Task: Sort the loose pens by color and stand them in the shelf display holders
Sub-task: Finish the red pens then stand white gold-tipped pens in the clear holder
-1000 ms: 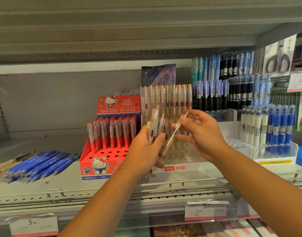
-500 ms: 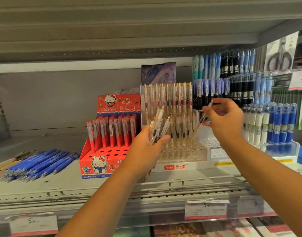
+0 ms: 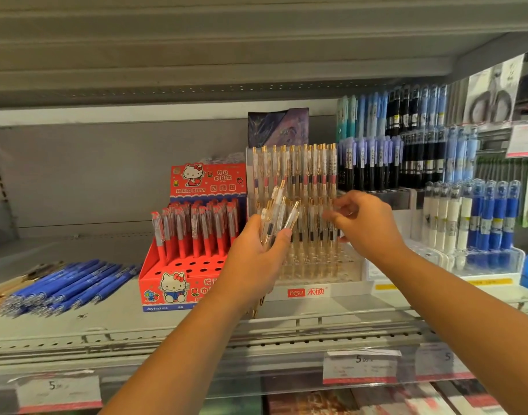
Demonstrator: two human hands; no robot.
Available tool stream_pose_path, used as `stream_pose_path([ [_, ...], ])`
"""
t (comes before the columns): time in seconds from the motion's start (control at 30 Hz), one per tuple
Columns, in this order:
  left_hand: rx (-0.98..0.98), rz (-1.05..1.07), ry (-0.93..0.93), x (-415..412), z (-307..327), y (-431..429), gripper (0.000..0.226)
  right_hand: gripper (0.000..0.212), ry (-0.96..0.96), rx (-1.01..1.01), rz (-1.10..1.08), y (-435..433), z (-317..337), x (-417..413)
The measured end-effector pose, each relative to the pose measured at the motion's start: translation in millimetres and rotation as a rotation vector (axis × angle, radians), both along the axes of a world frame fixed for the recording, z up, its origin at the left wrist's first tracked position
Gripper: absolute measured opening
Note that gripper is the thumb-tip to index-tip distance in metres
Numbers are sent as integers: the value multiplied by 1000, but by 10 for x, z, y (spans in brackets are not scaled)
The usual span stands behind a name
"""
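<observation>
Several clear pens (image 3: pixel 276 212) gripped in left fingers (image 3: pixel 282 236), right fingers (image 3: pixel 336 217) loose beside pen-filled clear holder (image 3: pixel 348 266)

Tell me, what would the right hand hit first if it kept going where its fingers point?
Likely the pen bunch in the left hand: the right hand points left at it. Depth is unclear; pens standing in the holder behind could come first.

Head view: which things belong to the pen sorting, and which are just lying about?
Job: left hand gripping clear gold-trimmed pens; right hand; clear display holder; loose blue pens.
Lying about: Hello Kitty pen box; packaged scissors; price tags.
</observation>
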State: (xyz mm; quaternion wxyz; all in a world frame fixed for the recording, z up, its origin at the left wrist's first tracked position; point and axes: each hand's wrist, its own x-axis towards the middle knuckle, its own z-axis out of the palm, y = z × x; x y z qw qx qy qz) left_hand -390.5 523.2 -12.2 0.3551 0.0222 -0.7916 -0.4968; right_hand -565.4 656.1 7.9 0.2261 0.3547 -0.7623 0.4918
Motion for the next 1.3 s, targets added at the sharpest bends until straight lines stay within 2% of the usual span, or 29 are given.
stream_pose_path([
  [0.1,-20,12,21,4,-3,3,4,31,71,24,-93,16,-12,43],
  [0.17,-36,21,44,6,-1,7,4,33,83,-68,-123,25,-7,107],
  [0.23,-40,26,68,8,1,9,6,29,109,-137,-66,28,19,210],
  [0.3,-35,26,83,9,4,7,8,18,127,-108,76,17,32,336],
  [0.33,-34,23,86,10,4,5,9,15,76,-103,198,6,36,401],
  [0.43,-48,3,95,11,-1,3,10,20,-265,-166,576,-41,50,586],
  [0.53,-70,0,81,9,-7,4,9,27,-372,-192,661,-129,30,695],
  [0.63,-67,-8,70,7,-8,3,8,31,-411,-212,656,-196,-4,738],
  [0.77,-70,-1,70,17,-12,5,4,13,-489,-275,687,-205,-23,722],
  [0.97,-38,65,101,13,16,27,3,15,-498,-393,644,-199,-20,703],
  [1.07,-3,151,143,10,42,25,4,12,-454,-479,554,-184,17,670],
  [1.2,24,182,157,23,43,-2,5,28,-342,-557,371,-100,106,533],
  [1.3,-17,186,153,23,37,-25,2,25,-252,-568,268,-12,162,372],
])
